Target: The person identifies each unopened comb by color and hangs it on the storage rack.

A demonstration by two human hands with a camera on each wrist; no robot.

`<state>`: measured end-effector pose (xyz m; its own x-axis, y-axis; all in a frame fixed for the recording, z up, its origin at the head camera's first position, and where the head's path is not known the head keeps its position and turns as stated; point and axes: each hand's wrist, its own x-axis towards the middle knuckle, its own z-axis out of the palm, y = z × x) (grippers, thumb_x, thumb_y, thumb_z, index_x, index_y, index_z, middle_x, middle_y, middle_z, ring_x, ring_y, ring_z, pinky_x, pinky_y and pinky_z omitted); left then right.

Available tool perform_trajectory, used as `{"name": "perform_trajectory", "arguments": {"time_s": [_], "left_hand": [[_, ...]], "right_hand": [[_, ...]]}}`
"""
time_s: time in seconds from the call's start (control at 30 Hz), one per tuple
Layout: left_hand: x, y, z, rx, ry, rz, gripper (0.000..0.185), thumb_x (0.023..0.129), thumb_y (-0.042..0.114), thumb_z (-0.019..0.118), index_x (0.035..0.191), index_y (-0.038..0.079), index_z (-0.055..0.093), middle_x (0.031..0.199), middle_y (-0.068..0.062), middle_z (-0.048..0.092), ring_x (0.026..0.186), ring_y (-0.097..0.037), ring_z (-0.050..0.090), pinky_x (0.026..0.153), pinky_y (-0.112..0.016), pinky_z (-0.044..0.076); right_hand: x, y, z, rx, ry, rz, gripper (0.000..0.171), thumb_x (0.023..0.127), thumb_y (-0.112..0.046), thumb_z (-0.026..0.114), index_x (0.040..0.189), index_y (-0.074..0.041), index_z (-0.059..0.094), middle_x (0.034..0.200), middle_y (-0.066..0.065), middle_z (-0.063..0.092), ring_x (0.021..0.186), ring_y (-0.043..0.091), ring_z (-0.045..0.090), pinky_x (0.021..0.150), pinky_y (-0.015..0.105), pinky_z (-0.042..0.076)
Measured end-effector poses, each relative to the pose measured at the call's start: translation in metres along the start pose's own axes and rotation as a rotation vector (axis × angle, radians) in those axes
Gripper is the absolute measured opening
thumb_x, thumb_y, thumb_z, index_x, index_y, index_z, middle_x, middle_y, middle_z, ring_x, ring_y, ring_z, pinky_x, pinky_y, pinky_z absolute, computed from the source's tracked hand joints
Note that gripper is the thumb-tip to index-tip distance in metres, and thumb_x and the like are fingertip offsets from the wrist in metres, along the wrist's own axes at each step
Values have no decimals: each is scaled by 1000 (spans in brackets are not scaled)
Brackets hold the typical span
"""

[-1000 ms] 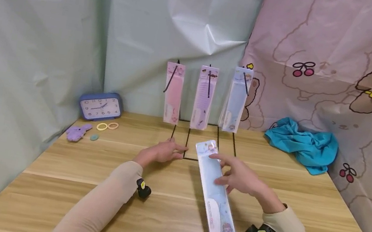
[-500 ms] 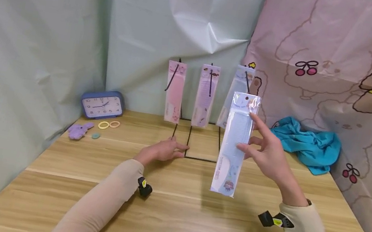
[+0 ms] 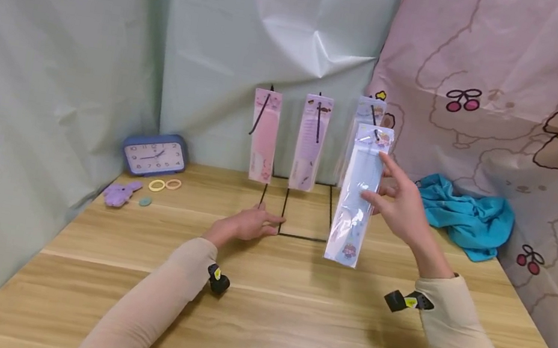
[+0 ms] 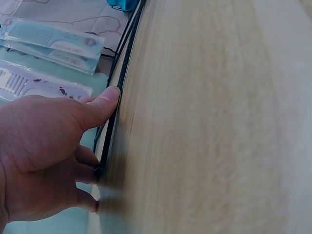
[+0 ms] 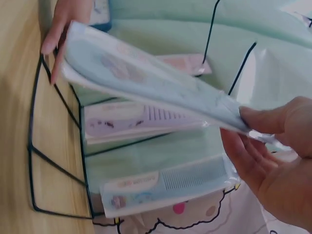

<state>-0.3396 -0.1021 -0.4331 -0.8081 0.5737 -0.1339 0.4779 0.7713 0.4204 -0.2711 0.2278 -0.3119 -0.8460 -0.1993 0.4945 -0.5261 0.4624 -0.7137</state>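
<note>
My right hand [image 3: 402, 209] pinches a blue comb in a clear package [image 3: 352, 210] between thumb and fingers, held upright in front of the rack's right hook. A dark hook tip shows at its top hole; whether it passes through, I cannot tell. Behind it hang other packaged blue combs [image 5: 168, 187]. Packaged purple combs [image 3: 310, 142] hang on the middle hook, pink ones [image 3: 263, 141] on the left. With extended fingers my left hand [image 3: 249, 224] rests on the front base corner of the black wire rack [image 3: 302, 238]; its thumb [image 4: 108, 100] presses the bar.
At the left back of the wooden table [image 3: 254, 328] stand a blue clock [image 3: 154, 155], a purple plush toy [image 3: 119, 194] and small rings [image 3: 173, 184]. A turquoise cloth [image 3: 466, 219] lies bunched at the right back. Curtains hang behind.
The right hand has lifted the packaged blue comb from low and slanted to upright, then forward to the right hook. The left hand stays on the rack base.
</note>
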Motion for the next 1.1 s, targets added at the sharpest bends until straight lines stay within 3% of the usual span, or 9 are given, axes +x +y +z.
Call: {"name": "perform_trajectory", "arguments": {"time_s": [0.17,0.43,0.73,1.1], "left_hand": [[-2,1,-1,14,3,-14,48,105,35,52,151,23,46,156,-37,12,145,-54,10,114,-68,14],[-4,0,-1,-2,2,-14,49,105,35,53,151,23,46,156,-39,9,145,-54,9,113,-70,11],[-1,2,-1,-9,2,-7,48,104,35,53,151,24,46,156,-40,6,145,-53,9,113,-70,13],[0,0,1,2,5,-12,49,104,36,53,151,24,46,156,-40,8,145,-54,10,113,-71,12]], "right_hand": [[32,10,-1,-57,62,86,74,94,-3,69,157,-12,33,119,23,50,101,36,66,65,34,61],[71,24,2,-132,124,179,72,93,-5,70,156,-11,36,110,21,56,102,33,65,64,18,53],[84,36,7,-121,130,214,74,94,-2,67,158,-13,31,107,21,57,97,32,63,63,20,54],[91,46,13,-137,151,218,74,95,-1,65,159,-15,30,114,21,56,98,30,59,72,32,53]]}}
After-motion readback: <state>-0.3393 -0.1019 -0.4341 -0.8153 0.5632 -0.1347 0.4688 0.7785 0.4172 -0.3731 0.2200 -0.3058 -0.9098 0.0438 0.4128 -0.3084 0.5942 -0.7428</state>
